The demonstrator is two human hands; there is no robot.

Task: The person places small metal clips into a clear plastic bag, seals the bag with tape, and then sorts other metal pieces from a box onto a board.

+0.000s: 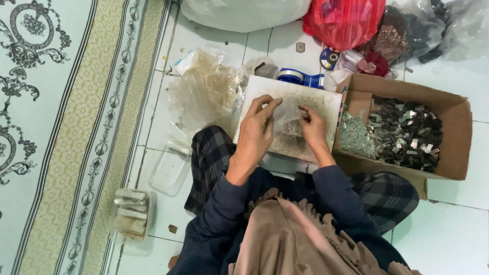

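White tiled floor (448,229): cardboard box (448,147), patterned rug (61,127), plastic bags (209,86).

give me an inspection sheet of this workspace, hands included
surface: white tiled floor; a pale square board rests on the person's lap as a work top
job's things: small clear plastic bag held over the board by both hands
clutter: cardboard box of small dark and silvery pieces, heap of clear bags, blue tape dispenser, red bag, small stack of filled packets
grips: left hand and right hand both pinch the bag's upper edge
cables: nothing seen
surroundings: patterned mat on the left
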